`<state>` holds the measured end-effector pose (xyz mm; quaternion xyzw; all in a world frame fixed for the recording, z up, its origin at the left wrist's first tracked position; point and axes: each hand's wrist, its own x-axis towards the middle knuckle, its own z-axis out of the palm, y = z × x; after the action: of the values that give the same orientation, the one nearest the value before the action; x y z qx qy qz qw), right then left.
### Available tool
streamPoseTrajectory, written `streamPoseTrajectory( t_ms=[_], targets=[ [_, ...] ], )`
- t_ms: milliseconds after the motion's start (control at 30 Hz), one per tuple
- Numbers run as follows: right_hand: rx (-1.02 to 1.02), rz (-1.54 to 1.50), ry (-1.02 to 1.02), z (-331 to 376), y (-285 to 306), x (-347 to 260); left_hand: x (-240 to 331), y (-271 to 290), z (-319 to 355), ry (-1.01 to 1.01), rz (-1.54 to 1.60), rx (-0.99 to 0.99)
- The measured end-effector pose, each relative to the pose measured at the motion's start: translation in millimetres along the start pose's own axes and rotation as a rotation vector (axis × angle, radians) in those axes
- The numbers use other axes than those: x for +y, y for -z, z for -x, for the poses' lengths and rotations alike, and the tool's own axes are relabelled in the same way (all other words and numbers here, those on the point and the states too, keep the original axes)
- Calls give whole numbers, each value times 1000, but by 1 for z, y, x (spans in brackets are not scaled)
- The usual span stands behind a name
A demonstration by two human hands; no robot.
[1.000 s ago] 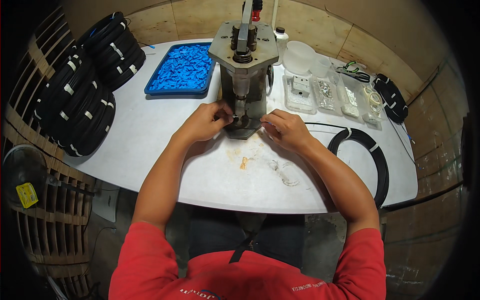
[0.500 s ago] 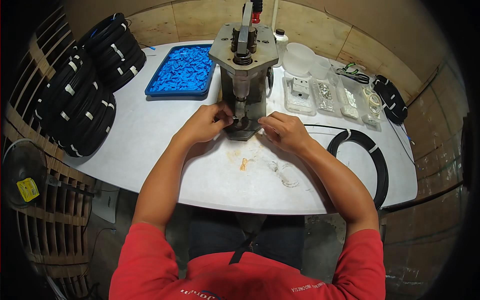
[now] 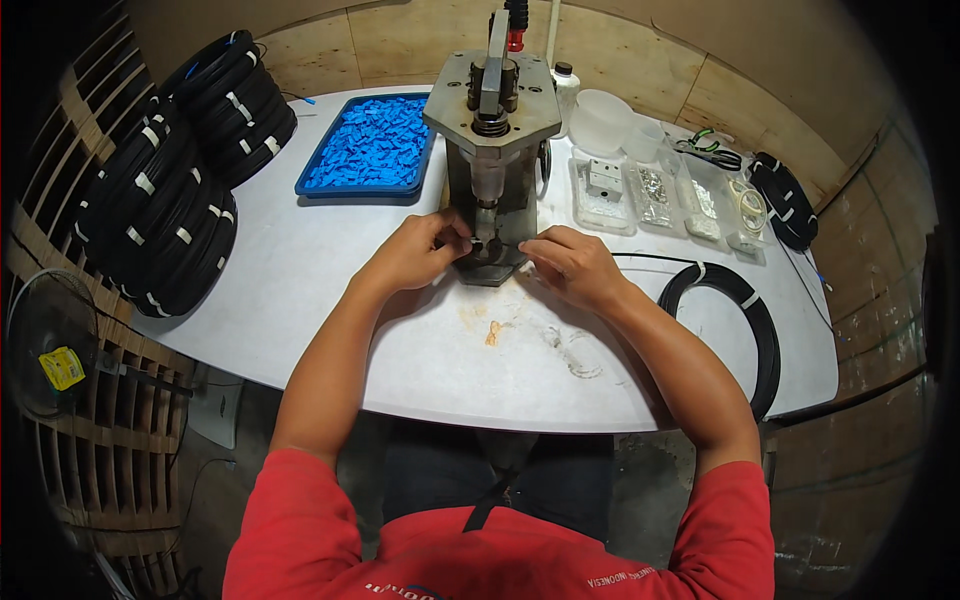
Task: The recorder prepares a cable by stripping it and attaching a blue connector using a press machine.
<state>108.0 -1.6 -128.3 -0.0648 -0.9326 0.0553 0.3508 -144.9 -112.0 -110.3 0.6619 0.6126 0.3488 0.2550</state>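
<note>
A grey metal bench press [image 3: 490,110] with a lever on top stands in front of me. My left hand [image 3: 425,248] is at the left side of its lower tool, thumb and fingers pinched together. Whatever small piece they hold is too small to name. On the press's other side, my right hand [image 3: 570,262] is closed in a pinch, its fingertips close to the base [image 3: 490,274]. A black cable [image 3: 640,257] runs from a coil [image 3: 765,350] on the right to behind this hand and appears held in it; its end is hidden.
Left of the press is a blue tray [image 3: 360,198] full of small blue pieces. Stacked black cable coils [image 3: 150,220] stand at the left. Clear containers [image 3: 603,222] with small parts, a white bottle [image 3: 566,95] and another coil [image 3: 785,205] sit at the back right.
The whole view has shifted slightly. Both hands stay at the press's lower tool, with no clear change in their grip.
</note>
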Motion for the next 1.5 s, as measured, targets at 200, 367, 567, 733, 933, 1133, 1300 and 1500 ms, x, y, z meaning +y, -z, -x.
streamPoseTrajectory(
  t_ms=[200,367,567,733,933,1133,1300,1500],
  targets=[
    [-8,6,22,-1,0,0,-2,-1,0,-9,12,8],
    [4,36,13,1,-3,0,1,0,0,-1,2,10],
    [-3,48,0,-1,-3,-3,-4,-1,0,-19,-2,14],
    [-7,65,3,-1,-1,-4,-4,-1,0,-8,5,3],
    [-11,47,12,-1,0,-4,-5,-1,0,-24,-3,10],
    [-9,54,14,-2,-1,-4,-2,1,0,-4,-14,0],
    [-13,58,11,-1,-1,-3,3,1,1,3,-23,-2],
    [0,58,21,-1,-1,-4,0,1,0,2,-8,-10]
  ],
)
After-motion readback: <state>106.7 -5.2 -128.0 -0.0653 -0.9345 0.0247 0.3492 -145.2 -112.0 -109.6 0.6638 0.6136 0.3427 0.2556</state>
